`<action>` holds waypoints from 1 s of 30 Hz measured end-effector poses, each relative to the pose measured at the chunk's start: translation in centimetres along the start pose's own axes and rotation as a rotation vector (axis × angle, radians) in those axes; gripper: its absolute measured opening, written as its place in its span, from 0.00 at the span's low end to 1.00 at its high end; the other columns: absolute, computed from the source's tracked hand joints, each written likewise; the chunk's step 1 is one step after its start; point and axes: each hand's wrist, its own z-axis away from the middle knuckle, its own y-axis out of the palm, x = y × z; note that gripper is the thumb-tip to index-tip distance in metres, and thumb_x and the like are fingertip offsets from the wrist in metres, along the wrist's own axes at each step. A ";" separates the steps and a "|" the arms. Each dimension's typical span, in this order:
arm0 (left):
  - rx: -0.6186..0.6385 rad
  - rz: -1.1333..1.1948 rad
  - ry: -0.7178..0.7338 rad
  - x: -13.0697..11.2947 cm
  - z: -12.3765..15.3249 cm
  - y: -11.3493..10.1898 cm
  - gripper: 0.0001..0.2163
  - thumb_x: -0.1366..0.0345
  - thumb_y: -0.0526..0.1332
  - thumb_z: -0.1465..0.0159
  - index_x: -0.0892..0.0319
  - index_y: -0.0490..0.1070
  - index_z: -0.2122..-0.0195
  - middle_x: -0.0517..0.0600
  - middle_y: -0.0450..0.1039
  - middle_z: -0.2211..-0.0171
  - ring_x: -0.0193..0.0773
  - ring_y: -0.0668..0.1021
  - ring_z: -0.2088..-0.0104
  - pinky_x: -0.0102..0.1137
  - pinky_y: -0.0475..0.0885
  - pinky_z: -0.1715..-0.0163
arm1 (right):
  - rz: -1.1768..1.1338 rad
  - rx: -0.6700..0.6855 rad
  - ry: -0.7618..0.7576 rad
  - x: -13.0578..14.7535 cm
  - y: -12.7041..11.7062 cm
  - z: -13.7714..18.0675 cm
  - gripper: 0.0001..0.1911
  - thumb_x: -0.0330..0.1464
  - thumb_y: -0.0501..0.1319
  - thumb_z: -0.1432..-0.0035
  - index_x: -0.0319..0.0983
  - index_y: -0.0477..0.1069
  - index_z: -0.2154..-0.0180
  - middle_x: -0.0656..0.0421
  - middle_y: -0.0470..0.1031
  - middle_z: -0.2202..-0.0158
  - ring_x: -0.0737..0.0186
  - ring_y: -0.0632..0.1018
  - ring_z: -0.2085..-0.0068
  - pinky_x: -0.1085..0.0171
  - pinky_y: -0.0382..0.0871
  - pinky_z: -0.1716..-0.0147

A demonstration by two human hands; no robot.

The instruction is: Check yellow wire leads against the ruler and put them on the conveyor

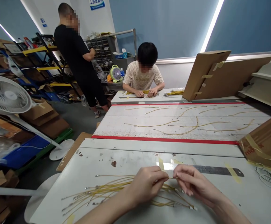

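Observation:
Above a loose bundle of yellow wires (pixel 109 189) with small metal ends, my two hands meet near the front of the white table. My left hand (pixel 147 183) pinches one yellow wire (pixel 170 178), a short stretch of which shows between my hands. The fingertips of my right hand (pixel 192 182) close on the end of that same wire, hiding its tip. Just behind my hands a steel ruler (pixel 217 170) lies taped to the tabletop. Part of the bundle passes beneath my left hand.
Separate yellow wires (pixel 151 125) lie across a strip between red tape lines (pixel 163 139). Opposite sits a person (pixel 144 74) handling wires; another person (pixel 77 56) stands at the left. Cardboard boxes (pixel 263 143) and white rings (pixel 266 175) are at right, a fan (pixel 8 93) at left.

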 end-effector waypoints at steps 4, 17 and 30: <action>0.014 0.146 -0.151 -1.4 -0.6 -1.0 0.10 0.64 0.58 0.34 0.60 0.78 0.67 0.47 0.72 0.76 0.30 0.69 0.77 0.25 0.64 0.75 | -0.014 0.018 -0.034 0.5 0.6 0.0 0.19 0.47 0.66 0.43 0.38 0.67 0.65 0.62 0.71 0.81 0.73 0.67 0.81 0.72 0.55 0.81; -0.111 -0.025 -0.169 2.3 3.2 -4.0 0.10 0.67 0.55 0.31 0.59 0.76 0.65 0.49 0.75 0.70 0.33 0.76 0.70 0.26 0.72 0.67 | -0.162 -1.012 -0.352 2.5 -7.7 4.8 0.30 0.45 0.80 0.80 0.40 0.77 0.71 0.55 0.76 0.71 0.64 0.75 0.72 0.70 0.63 0.83; 0.023 -0.385 -0.100 6.6 2.4 -2.6 0.16 0.73 0.49 0.30 0.58 0.77 0.54 0.53 0.79 0.61 0.42 0.79 0.58 0.41 0.74 0.53 | 0.111 -1.377 -0.375 -0.7 -15.6 8.0 0.27 0.49 0.77 0.73 0.37 0.73 0.76 0.57 0.70 0.78 0.65 0.70 0.78 0.64 0.59 0.82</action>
